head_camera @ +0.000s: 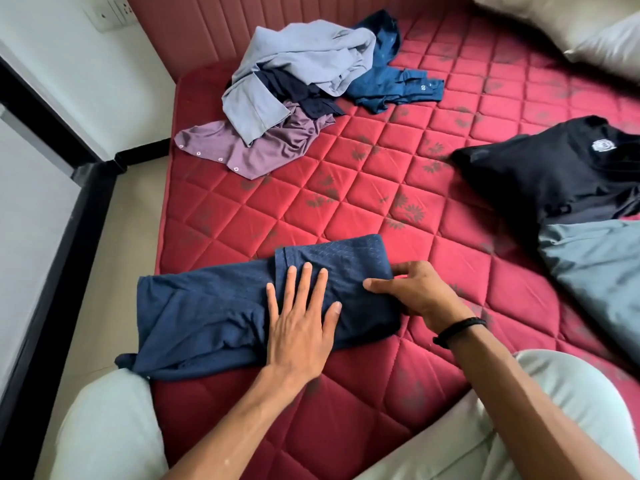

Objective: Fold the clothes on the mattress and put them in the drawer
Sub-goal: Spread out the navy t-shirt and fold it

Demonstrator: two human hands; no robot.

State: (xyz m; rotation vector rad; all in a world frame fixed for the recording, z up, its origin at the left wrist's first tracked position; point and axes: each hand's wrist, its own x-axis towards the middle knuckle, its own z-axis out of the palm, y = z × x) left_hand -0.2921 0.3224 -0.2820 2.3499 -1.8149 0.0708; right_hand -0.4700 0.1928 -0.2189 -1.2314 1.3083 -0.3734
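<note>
Navy shirt (214,306) partly folded, flat on red quilted mattress (363,188) at 6 o'clock. Unfolded pile (294,84) at 11 o'clock: grey, purple, blue. Black (547,168) and grey-green (602,271) garments at 3 o'clock.

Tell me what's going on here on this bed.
A person is folding a navy blue textured garment at the near edge of the red quilted mattress. The left hand presses flat on it, while the right hand grips its folded right end, thumb on top. An unfolded pile of grey, purple and blue shirts waits at the far side. A black T-shirt and a grey-green garment lie on the right. No drawer is in view.
</note>
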